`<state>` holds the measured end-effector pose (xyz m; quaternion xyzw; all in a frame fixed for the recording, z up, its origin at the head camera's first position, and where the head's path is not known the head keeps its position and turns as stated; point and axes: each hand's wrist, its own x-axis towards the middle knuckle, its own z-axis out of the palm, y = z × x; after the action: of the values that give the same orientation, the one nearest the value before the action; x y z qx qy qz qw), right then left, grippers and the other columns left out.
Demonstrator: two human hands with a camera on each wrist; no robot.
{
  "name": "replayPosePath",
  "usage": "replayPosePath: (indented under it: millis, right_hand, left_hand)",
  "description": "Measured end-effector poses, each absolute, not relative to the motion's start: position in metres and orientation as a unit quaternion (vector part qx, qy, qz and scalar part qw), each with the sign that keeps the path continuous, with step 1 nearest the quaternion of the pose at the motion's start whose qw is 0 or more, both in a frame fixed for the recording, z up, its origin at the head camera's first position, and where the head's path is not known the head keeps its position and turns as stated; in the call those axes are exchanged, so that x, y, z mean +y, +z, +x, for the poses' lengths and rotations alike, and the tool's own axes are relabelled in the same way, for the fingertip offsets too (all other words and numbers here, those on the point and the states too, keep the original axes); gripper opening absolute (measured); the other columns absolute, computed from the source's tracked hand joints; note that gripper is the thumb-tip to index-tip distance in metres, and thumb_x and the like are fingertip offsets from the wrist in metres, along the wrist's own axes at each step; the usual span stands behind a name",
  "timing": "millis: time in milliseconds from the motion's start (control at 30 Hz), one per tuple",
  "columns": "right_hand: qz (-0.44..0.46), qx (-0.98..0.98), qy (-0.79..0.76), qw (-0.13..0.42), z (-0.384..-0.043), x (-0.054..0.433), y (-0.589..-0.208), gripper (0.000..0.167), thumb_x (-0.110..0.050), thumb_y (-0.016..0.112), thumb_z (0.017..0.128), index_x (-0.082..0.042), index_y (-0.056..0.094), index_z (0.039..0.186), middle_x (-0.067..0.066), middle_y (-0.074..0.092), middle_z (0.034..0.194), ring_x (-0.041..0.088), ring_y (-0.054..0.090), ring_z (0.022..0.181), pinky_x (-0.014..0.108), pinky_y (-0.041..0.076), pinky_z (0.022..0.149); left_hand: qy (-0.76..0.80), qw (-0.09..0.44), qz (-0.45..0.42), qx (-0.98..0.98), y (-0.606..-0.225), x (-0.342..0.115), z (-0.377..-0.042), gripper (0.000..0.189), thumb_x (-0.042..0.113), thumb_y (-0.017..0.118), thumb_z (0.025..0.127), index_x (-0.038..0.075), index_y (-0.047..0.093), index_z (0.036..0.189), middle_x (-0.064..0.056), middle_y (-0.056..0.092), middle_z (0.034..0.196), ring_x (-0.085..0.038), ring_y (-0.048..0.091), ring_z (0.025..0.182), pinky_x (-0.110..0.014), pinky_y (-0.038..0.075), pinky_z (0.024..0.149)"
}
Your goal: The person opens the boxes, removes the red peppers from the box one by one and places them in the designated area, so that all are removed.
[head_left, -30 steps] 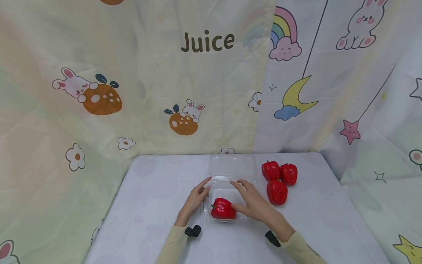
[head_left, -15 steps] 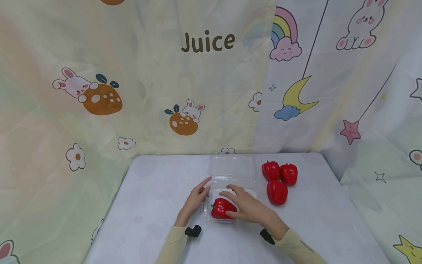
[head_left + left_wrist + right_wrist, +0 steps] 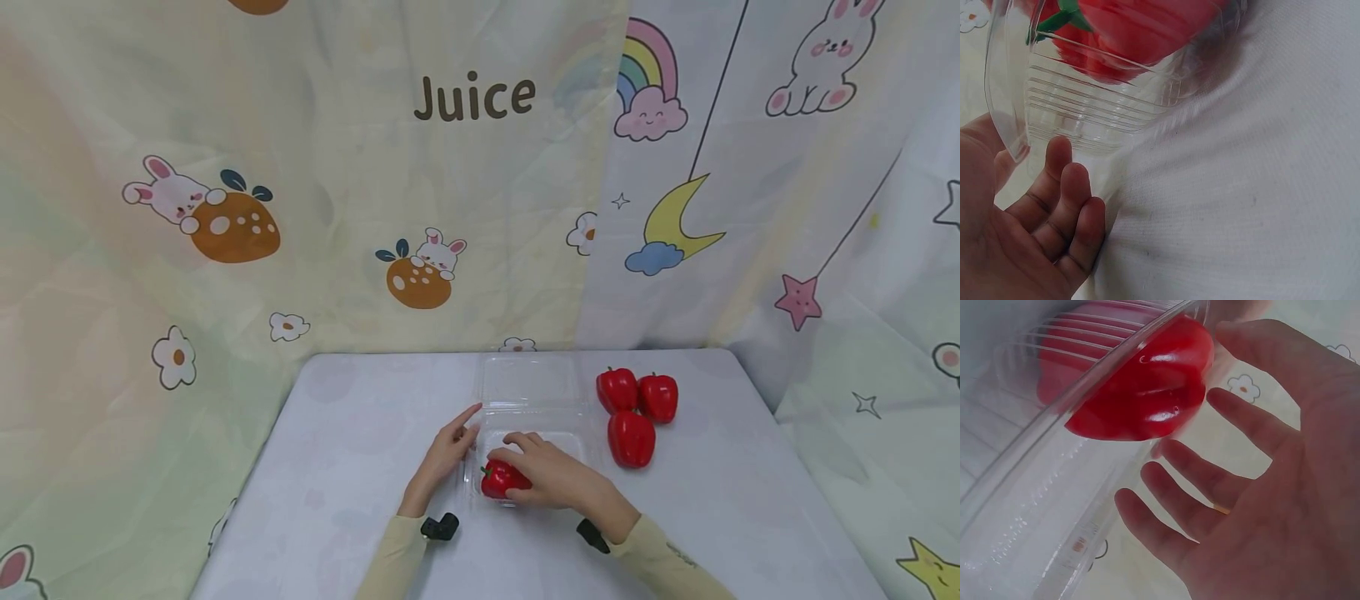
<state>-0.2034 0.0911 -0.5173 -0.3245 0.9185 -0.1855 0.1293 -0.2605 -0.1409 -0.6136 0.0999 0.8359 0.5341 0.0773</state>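
A red bell pepper [image 3: 501, 479] with a green stem lies on its side in the near part of a clear plastic clamshell box [image 3: 491, 440], whose lid is folded back. My right hand [image 3: 551, 472] is over the pepper's right side, thumb on the near side and fingers on the far side. In the right wrist view that hand [image 3: 1260, 481] has its fingers spread, the tips close to the pepper [image 3: 1154, 387]. My left hand [image 3: 444, 454] rests at the box's left rim with its index finger extended; its other fingers [image 3: 1075, 187] are loosely bent beside the ribbed wall.
Three more red bell peppers, a far left one [image 3: 617, 390], a far right one [image 3: 658, 397] and a nearer one [image 3: 632, 439], stand in a cluster right of the box. The white-covered table [image 3: 360, 433] backs onto a printed cloth [image 3: 337, 208].
My right hand has moved left and down over the pepper in the box, and its fingers now cover the pepper's right part. The left hand has stayed at the rim.
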Motion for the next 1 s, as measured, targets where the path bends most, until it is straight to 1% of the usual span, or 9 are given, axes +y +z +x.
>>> replayPosePath:
  millis: [67,233,400,600,733,1000]
  right_hand:
    - [-0.326,0.919,-0.181,0.129,-0.204,0.090,-0.519,0.074,-0.032,0.088,0.074,-0.031,0.054,0.139,0.008,0.051,0.144,0.026,0.051,0.128,0.042,0.059,0.087]
    - [-0.333,0.917,-0.181,0.126,-0.205,0.088,-0.525,0.072,-0.030,0.089,0.073,-0.029,0.056,0.137,0.008,0.053,0.141,0.026,0.053,0.126,0.042,0.059,0.086]
    - [-0.336,0.916,-0.181,0.124,-0.207,0.086,-0.528,0.071,-0.030,0.089,0.073,-0.028,0.057,0.136,0.007,0.055,0.137,0.024,0.054,0.123,0.040,0.060,0.085]
    - [-0.336,0.917,-0.178,0.119,-0.209,0.085,-0.530,0.071,-0.031,0.088,0.074,-0.025,0.058,0.137,0.004,0.058,0.131,0.021,0.054,0.120,0.038,0.059,0.085]
    - [-0.330,0.919,-0.178,0.120,-0.209,0.085,-0.530,0.071,-0.033,0.088,0.075,-0.025,0.058,0.138,0.005,0.059,0.131,0.022,0.054,0.119,0.041,0.058,0.087]
    - [-0.321,0.925,-0.170,0.115,-0.210,0.085,-0.532,0.073,-0.031,0.090,0.071,-0.024,0.058,0.137,0.005,0.059,0.130,0.023,0.055,0.118,0.042,0.058,0.087]
  left_hand:
    - [0.532,0.078,0.096,0.838,-0.614,-0.141,-0.260,0.048,0.035,0.051,0.106,0.029,0.043,0.153,-0.009,0.061,0.082,-0.008,0.048,0.064,-0.021,0.043,0.060]
    - [0.531,0.075,0.098,0.838,-0.615,-0.141,-0.260,0.048,0.034,0.051,0.106,0.028,0.043,0.153,-0.012,0.061,0.082,-0.009,0.049,0.064,-0.021,0.043,0.059]
    - [0.528,0.074,0.098,0.840,-0.616,-0.141,-0.260,0.049,0.034,0.051,0.106,0.028,0.043,0.153,-0.010,0.061,0.081,-0.009,0.049,0.065,-0.022,0.044,0.059]
    - [0.529,0.073,0.098,0.840,-0.616,-0.141,-0.260,0.048,0.033,0.051,0.106,0.027,0.044,0.153,-0.011,0.061,0.081,-0.009,0.049,0.064,-0.022,0.044,0.059]
    - [0.529,0.072,0.099,0.840,-0.616,-0.141,-0.261,0.048,0.033,0.051,0.106,0.027,0.044,0.153,-0.009,0.060,0.081,-0.008,0.049,0.064,-0.022,0.043,0.059]
    - [0.530,0.075,0.096,0.839,-0.614,-0.139,-0.260,0.048,0.032,0.052,0.106,0.028,0.044,0.153,-0.003,0.058,0.079,-0.008,0.049,0.064,-0.021,0.044,0.060]
